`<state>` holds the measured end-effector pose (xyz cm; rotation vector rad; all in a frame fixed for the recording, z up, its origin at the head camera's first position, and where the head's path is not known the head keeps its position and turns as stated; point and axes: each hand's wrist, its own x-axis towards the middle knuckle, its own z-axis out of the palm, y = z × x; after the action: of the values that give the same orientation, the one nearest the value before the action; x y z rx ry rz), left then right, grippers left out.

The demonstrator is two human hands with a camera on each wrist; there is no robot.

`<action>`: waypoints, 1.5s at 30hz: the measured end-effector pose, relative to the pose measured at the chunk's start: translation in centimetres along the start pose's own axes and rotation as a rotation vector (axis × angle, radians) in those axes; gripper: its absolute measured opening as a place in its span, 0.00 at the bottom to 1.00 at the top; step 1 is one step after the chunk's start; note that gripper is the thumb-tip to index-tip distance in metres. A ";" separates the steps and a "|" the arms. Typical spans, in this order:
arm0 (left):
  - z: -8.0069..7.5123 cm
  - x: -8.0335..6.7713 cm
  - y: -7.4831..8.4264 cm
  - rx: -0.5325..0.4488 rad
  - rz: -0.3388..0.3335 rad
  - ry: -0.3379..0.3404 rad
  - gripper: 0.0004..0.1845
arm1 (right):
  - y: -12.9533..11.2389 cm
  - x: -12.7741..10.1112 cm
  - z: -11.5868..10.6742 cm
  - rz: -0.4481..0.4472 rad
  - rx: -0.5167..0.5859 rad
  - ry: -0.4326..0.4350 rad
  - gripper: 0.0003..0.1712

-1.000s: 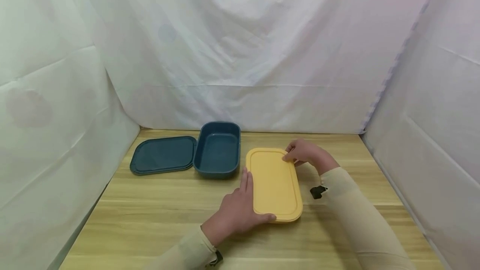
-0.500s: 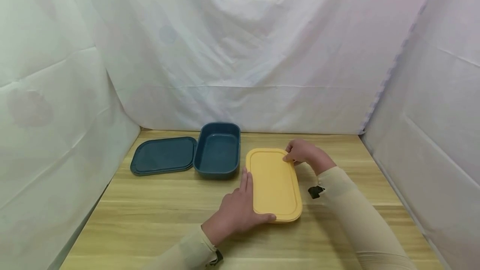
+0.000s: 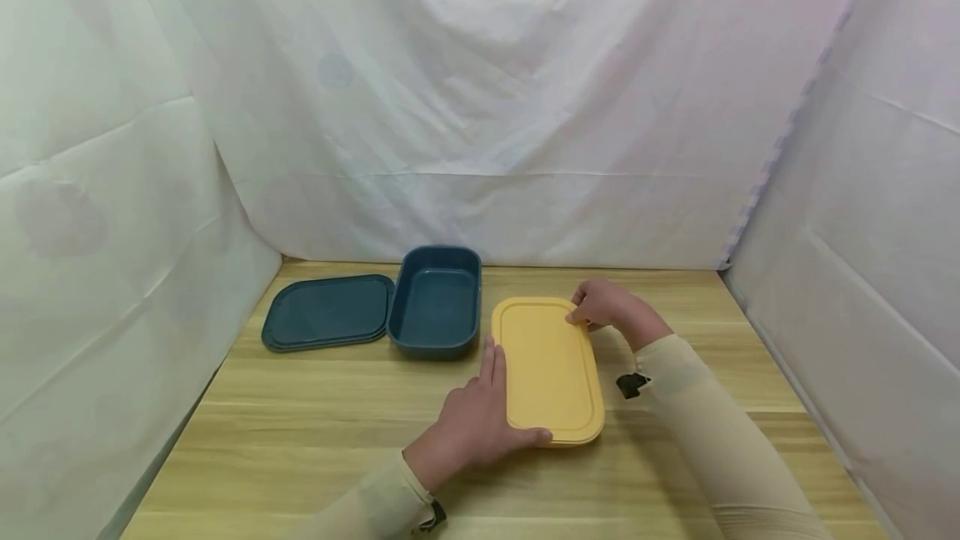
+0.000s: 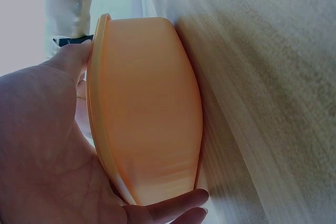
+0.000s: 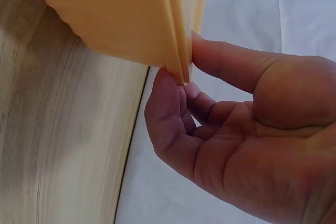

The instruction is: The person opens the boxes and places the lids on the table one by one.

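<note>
The near part of the tabletop [image 3: 300, 457] is bare wood with room to pass. At the far left, the blue box [image 3: 437, 300] and blue lid [image 3: 327, 311] block the way. White cloth walls [image 3: 480, 107] close three sides.

Two lidded-type boxes on one wooden table [image 3: 300, 407]: one yellow box [image 3: 551, 369], closed, at centre; one open blue box [image 3: 437, 300] at 11 o'clock of it. One loose blue lid [image 3: 326, 311] at 10 o'clock. Two hands: left hand [image 3: 468, 427], right hand [image 3: 609, 305].
</note>
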<state>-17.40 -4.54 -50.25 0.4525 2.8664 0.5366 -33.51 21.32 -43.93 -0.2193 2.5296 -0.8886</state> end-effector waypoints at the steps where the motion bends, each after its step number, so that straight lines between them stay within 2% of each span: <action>1: -0.1 0.0 0.0 -0.002 0.000 -0.001 0.81 | 0.0 0.0 0.0 -0.002 -0.002 -0.001 0.12; 12: -0.4 -0.1 0.1 -0.012 -0.005 -0.005 0.81 | 0.4 0.4 -0.2 -0.024 0.014 -0.001 0.10; 16: -0.3 -0.1 0.0 -0.014 -0.008 -0.002 0.81 | 0.8 0.5 0.0 -0.036 0.091 -0.006 0.10; 21: -0.3 -0.1 0.0 -0.017 -0.012 -0.004 0.81 | 1.8 0.6 0.1 -0.064 0.218 -0.019 0.16; 29: -0.2 -0.1 0.0 -0.020 -0.004 -0.006 0.81 | 4.0 0.5 0.4 -0.139 0.325 -0.047 0.23; 36: -0.2 -0.1 0.0 -0.017 -0.003 -0.003 0.81 | 5.7 0.4 0.2 -0.205 0.405 -0.099 0.33; 45: -0.3 -0.2 0.1 -0.015 0.005 0.007 0.81 | 7.0 0.8 -0.1 -0.214 0.480 -0.155 0.32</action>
<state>-17.22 -4.61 -49.86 0.4565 2.8664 0.5613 -34.27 26.62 -48.56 -0.3902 2.1030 -1.4678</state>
